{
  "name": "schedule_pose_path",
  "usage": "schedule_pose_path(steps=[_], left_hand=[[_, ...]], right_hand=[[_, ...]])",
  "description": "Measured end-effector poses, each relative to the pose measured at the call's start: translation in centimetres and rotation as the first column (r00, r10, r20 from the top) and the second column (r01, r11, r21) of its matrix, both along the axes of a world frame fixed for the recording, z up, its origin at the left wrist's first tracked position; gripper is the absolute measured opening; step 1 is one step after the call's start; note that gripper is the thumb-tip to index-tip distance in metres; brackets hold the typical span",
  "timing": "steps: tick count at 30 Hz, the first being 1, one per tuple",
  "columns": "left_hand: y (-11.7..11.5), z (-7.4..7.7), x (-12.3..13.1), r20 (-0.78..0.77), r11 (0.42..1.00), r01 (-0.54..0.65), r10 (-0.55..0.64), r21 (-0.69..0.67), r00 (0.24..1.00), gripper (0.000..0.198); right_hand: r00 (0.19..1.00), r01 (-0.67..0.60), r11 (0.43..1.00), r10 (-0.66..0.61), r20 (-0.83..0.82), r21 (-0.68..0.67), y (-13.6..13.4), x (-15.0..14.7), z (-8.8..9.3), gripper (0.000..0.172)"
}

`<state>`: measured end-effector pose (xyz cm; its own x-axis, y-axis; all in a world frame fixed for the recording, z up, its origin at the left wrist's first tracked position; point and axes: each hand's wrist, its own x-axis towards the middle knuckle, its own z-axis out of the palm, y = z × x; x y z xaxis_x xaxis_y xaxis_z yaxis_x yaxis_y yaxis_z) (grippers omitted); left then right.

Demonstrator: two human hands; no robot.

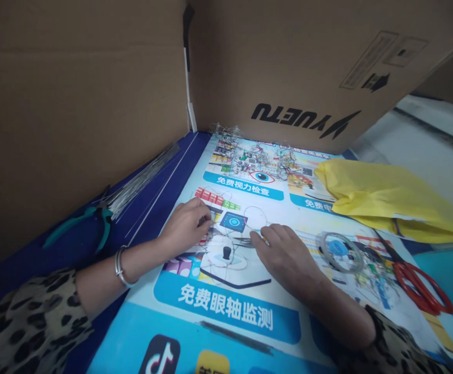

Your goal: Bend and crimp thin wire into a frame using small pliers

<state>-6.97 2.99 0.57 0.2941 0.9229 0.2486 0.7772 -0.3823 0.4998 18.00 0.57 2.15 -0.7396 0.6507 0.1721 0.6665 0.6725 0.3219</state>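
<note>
My left hand (187, 223) rests on a printed poster (226, 306), its fingers curled and pinched on a thin wire piece (226, 249) made of several round loops. My right hand (284, 249) lies beside it with fingers bent, pressing or pinching the same wire and what looks like a small metal tool at its fingertips. The looped wire lies flat on the poster between the two hands. A silver bangle (120, 267) circles my left wrist.
A bundle of straight wires (140, 179) and teal-handled pliers (82, 223) lie at the left. Finished wire pieces (257, 153) sit at the back by a cardboard box (307, 62). A yellow bag (385, 197), a tape roll (341, 252) and red scissors (421, 285) lie at the right.
</note>
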Motion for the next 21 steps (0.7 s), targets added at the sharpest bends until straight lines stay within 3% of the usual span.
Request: schedule_pose_path(steps=[14, 18, 21], left_hand=[[0.4, 0.0, 0.0, 0.112, 0.998, 0.048, -0.044, -0.027, 0.993, 0.006], [0.3, 0.2, 0.0, 0.189, 0.998, 0.050, -0.044, -0.024, 0.981, 0.010], [0.3, 0.4, -0.1, 0.266, 0.999, -0.011, 0.021, -0.041, 0.964, 0.011]], right_hand=[[0.982, 0.032, 0.997, -0.046, -0.185, -0.075, 0.4, 0.0, -1.0, 0.024], [0.950, 0.007, 0.996, -0.036, -0.311, -0.094, 0.4, 0.1, -1.6, 0.026], [0.906, -0.005, 0.994, -0.042, -0.422, -0.111, 0.6, 0.1, -1.9, 0.026]])
